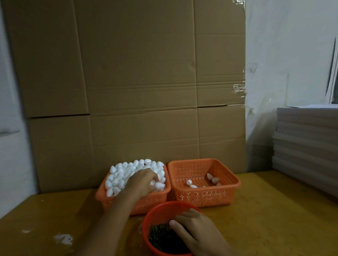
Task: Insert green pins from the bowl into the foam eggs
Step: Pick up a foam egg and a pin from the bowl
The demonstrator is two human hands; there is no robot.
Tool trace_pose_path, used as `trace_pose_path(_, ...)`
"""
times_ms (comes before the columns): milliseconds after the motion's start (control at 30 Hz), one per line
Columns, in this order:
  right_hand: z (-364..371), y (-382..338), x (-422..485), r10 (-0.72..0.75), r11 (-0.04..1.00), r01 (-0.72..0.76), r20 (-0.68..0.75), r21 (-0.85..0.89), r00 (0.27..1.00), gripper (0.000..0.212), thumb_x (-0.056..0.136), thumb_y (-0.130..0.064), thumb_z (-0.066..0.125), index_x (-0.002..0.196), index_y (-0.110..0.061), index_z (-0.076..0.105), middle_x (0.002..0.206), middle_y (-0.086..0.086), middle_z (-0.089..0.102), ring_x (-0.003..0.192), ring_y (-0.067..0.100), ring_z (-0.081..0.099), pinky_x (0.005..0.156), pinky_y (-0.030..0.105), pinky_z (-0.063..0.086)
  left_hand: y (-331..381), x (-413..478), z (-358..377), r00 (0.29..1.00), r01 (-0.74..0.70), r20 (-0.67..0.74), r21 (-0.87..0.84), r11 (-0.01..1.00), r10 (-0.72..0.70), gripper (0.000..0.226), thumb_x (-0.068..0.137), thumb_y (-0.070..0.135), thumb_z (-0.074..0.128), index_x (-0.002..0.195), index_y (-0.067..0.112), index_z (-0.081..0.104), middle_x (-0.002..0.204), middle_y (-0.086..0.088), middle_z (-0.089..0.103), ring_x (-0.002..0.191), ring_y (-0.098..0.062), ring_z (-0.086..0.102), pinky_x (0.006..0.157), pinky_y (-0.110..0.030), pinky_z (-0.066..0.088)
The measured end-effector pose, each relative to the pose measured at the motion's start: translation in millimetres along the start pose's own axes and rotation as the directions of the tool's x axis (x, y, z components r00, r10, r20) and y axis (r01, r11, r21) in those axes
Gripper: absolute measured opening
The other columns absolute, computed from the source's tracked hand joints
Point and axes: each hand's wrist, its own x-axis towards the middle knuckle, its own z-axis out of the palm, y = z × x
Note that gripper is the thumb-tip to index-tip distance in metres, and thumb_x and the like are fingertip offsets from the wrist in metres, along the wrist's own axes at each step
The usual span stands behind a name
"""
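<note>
Left grip (143,184) is down in the left basket (101,195), which is heaped with foam eggs (123,170). Fingers curl over the heap; can't tell if an egg is pinched. Right grip (198,233) is in the near red bowl (148,220) on the green pins (163,239), pinch hidden. Best to lift one egg and one pin, then push straight in. Right basket (206,196) holds a few eggs. Yellowish counter (268,210), white crumbs (64,238) near left, cardboard (141,70) behind, stacked boards (313,138) at right.

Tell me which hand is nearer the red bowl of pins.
Right. The right hand reaches into the bowl, over the pins; the left hand is beyond it, in the full basket of foam eggs.
</note>
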Motion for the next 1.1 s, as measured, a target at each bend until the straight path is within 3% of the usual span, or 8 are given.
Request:
trace_pose_path(67,-1,2,-1,-0.006,1.000,0.006,-0.008,-0.005,1.000,0.058,0.107,-0.065,0.021,0.083,-0.024,0.055,0.083,-0.010,0.057,0.086,0.004,0.050,0.084,0.032,0.043,1,-3,9,0.994,-0.019,-0.107,-0.173,0.985,0.000,0.052,0.094,0.076,0.049,0.122,0.040,0.073,0.144,0.010,0.059,0.135,-0.012,0.046,0.115,-0.038,0.012)
trace_pose_path(133,-1,4,-3,-0.014,1.000,0.014,-0.016,-0.013,1.000,0.057,0.108,-0.062,0.022,0.084,-0.023,0.056,0.083,-0.009,0.057,0.087,0.005,0.049,0.085,0.032,0.043,3,-11,16,0.979,-0.029,-0.188,-0.495,0.868,-0.074,0.034,0.093,0.068,0.063,0.102,0.039,0.081,0.123,0.019,0.072,0.115,0.005,0.058,0.114,-0.028,0.023)
trace_pose_path(233,-3,3,-6,-0.010,1.000,0.010,-0.021,0.001,1.000,0.058,0.108,-0.061,0.022,0.087,-0.023,0.060,0.085,-0.009,0.058,0.089,0.006,0.050,0.085,0.032,0.043,6,-26,15,0.978,0.000,-0.063,-0.953,0.302,-0.200,0.007,0.084,0.035,0.088,0.086,0.036,0.082,0.092,0.014,0.081,0.089,-0.001,0.076,0.082,-0.031,0.061)
trace_pose_path(300,-3,0,-7,0.008,1.000,-0.008,-0.020,0.025,1.000,0.063,0.107,-0.064,0.020,0.091,-0.023,0.064,0.089,-0.009,0.061,0.091,0.006,0.052,0.086,0.032,0.044,6,-37,13,0.964,0.025,0.001,-0.996,0.084,-0.268,0.019,0.080,0.018,0.091,0.087,0.034,0.082,0.092,0.006,0.082,0.090,-0.011,0.078,0.069,-0.027,0.062)
trace_pose_path(500,-4,0,-8,0.030,0.995,-0.026,-0.046,0.101,0.998,0.060,0.107,-0.063,0.023,0.100,-0.028,0.071,0.099,-0.013,0.065,0.103,0.006,0.056,0.092,0.031,0.044,1,-56,19,0.964,-0.020,0.061,-0.955,-0.297,-0.260,0.020,0.084,0.005,0.084,0.099,0.018,0.080,0.099,-0.019,0.080,0.098,-0.037,0.078,0.085,-0.040,0.061)
trace_pose_path(600,-3,0,-9,0.026,0.993,-0.020,-0.055,0.113,0.998,0.055,0.109,-0.059,0.027,0.102,-0.029,0.072,0.101,-0.014,0.064,0.105,0.005,0.056,0.093,0.033,0.045,1,-62,23,0.981,-0.055,0.028,-0.909,-0.413,-0.192,0.045,0.081,0.011,0.087,0.123,0.017,0.072,0.104,-0.026,0.077,0.098,-0.040,0.077,0.082,-0.035,0.063)
trace_pose_path(767,-4,-3,-10,0.040,0.992,-0.033,-0.056,0.121,0.998,0.064,0.106,-0.065,0.022,0.097,-0.026,0.072,0.097,-0.012,0.064,0.101,0.006,0.056,0.090,0.031,0.044,-1,-61,23,0.974,-0.053,0.080,-0.830,-0.555,-0.212,0.040,0.081,0.012,0.080,0.120,0.012,0.071,0.111,-0.030,0.075,0.103,-0.043,0.076,0.078,-0.033,0.063)
trace_pose_path(1100,-3,-2,-10,0.045,0.992,-0.036,-0.068,0.123,0.997,0.061,0.108,-0.062,0.021,0.099,-0.031,0.073,0.098,-0.017,0.065,0.101,0.004,0.055,0.089,0.027,0.043,-6,-64,33,0.986,-0.056,0.047,-0.815,-0.576,-0.163,0.033,0.079,0.001,0.079,0.110,0.011,0.074,0.122,-0.029,0.071,0.110,-0.044,0.073,0.085,-0.032,0.063)
